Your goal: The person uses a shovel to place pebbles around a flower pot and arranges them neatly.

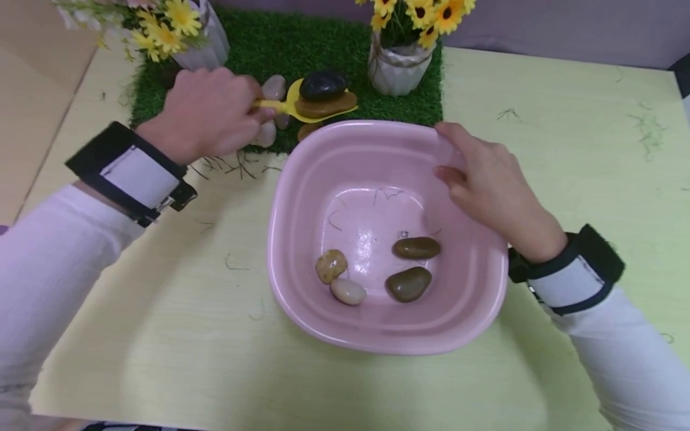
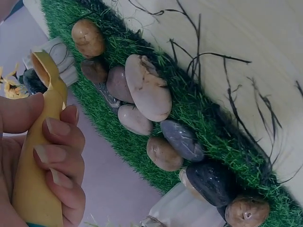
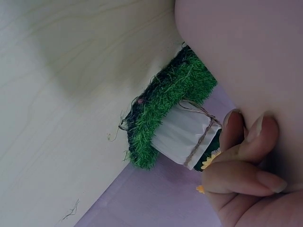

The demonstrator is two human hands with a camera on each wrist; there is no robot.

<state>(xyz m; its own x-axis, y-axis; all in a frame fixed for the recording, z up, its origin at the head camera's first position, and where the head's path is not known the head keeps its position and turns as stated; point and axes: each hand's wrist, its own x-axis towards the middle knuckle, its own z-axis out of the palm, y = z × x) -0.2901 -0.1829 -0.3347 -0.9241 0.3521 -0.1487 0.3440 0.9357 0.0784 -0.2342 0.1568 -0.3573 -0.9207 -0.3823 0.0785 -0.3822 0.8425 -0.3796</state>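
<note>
My left hand (image 1: 212,114) grips the handle of a yellow toy shovel (image 1: 293,99). A black stone (image 1: 323,85) lies on top of a flat brown stone (image 1: 326,105) on its blade, just beyond the far-left rim of a pink basin (image 1: 280,239). In the left wrist view, the fingers curl round the shovel handle (image 2: 40,165). My right hand (image 1: 487,179) holds the basin's far-right rim, thumb on the inside. On the basin floor lie two dark brown stones (image 1: 408,284), a speckled tan stone (image 1: 331,266) and a pale stone (image 1: 347,291).
A strip of artificial grass (image 1: 248,42) runs behind the basin, with several more stones (image 2: 149,90) on it. Two white flower pots, one left (image 1: 207,45) and one right (image 1: 399,66), stand there. Loose grass strands (image 1: 237,164) lie scattered on the pale table (image 1: 188,335).
</note>
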